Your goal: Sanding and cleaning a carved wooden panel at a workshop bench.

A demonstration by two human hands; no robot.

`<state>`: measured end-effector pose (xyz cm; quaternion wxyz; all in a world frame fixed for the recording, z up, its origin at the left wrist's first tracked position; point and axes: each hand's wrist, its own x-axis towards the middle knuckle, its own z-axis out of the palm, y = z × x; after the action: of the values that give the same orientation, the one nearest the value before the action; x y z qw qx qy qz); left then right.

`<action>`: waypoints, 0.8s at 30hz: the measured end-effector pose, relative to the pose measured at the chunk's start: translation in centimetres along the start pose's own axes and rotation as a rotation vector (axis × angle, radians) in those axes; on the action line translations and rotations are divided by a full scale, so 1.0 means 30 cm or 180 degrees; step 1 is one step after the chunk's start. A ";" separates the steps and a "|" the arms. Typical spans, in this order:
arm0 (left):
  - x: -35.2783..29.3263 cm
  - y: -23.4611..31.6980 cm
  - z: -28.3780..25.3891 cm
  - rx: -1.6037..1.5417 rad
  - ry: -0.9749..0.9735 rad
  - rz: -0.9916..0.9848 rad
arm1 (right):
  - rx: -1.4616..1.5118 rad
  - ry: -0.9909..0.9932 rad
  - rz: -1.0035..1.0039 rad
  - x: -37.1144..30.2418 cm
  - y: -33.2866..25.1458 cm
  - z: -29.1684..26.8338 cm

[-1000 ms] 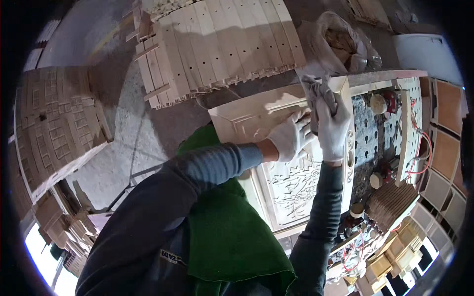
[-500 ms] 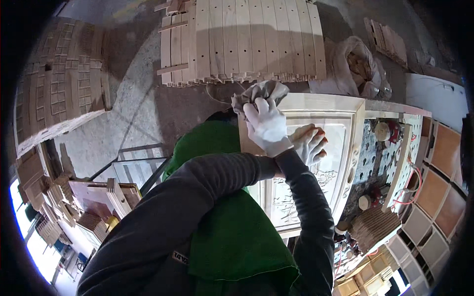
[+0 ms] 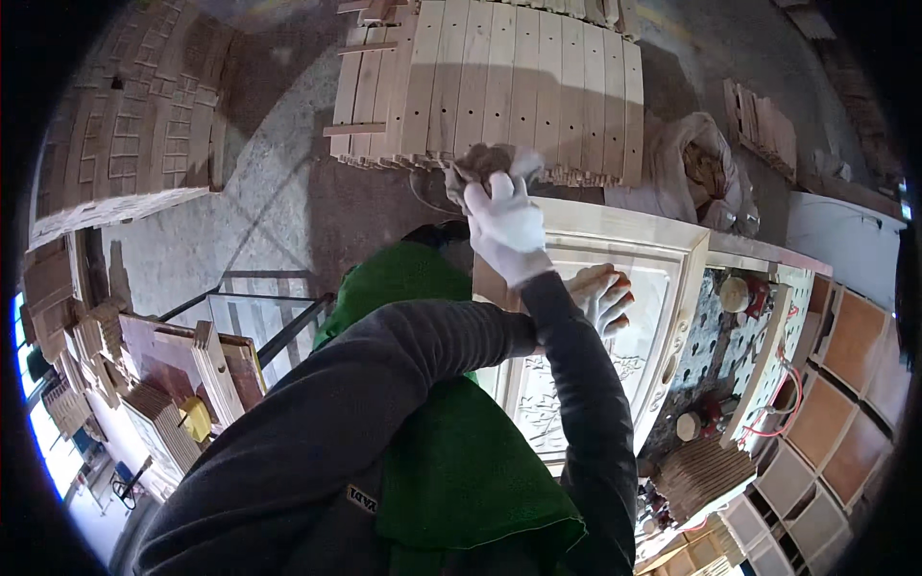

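My forearms cross over a pale wooden door panel (image 3: 622, 223) with a raised frame and carved branch-like relief on its inner face. My right hand (image 3: 509, 232), in a white glove, is closed on a crumpled grey cloth (image 3: 492, 165) beyond the panel's far left corner. Passing beneath the right forearm, my left arm ends in my left hand (image 3: 603, 296), which lies on the panel with its fingers stretched out. Its glove has orange-stained fingertips, and the right sleeve hides part of it. A green apron (image 3: 461, 470) covers my front.
A large stack of drilled wooden slats (image 3: 509, 86) stands beyond the panel. An open sack (image 3: 706, 173) sits at its right. A perforated bench (image 3: 711, 326) with red clamps adjoins the panel's right side. More stacked wood (image 3: 134, 125) stands far left.
My right hand has moved slightly left and away with the cloth, off the panel's corner. The left hand stays on the panel. The whole view has shifted a little.
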<state>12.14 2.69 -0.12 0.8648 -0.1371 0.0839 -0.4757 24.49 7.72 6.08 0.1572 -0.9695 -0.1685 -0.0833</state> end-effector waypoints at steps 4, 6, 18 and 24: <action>0.009 0.009 -0.008 0.0040 -0.0012 -0.0089 | 0.0333 0.0136 0.0382 0.193 0.013 0.022; 0.010 -0.004 -0.022 -0.0009 0.0439 -0.0118 | 0.0863 0.0797 0.0764 0.232 0.041 -0.079; 0.021 -0.032 -0.100 -0.0455 -0.0897 0.0140 | 0.0382 0.0130 0.0068 -0.133 0.062 -0.152; 0.022 -0.065 -0.079 0.0025 -0.0289 0.0228 | -0.0170 -0.0189 0.0354 0.035 -0.034 -0.103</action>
<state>10.27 0.75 -1.77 0.8847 -0.1521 0.0476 -0.4381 24.77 7.92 9.48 0.1306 -0.9833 -0.1166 -0.0502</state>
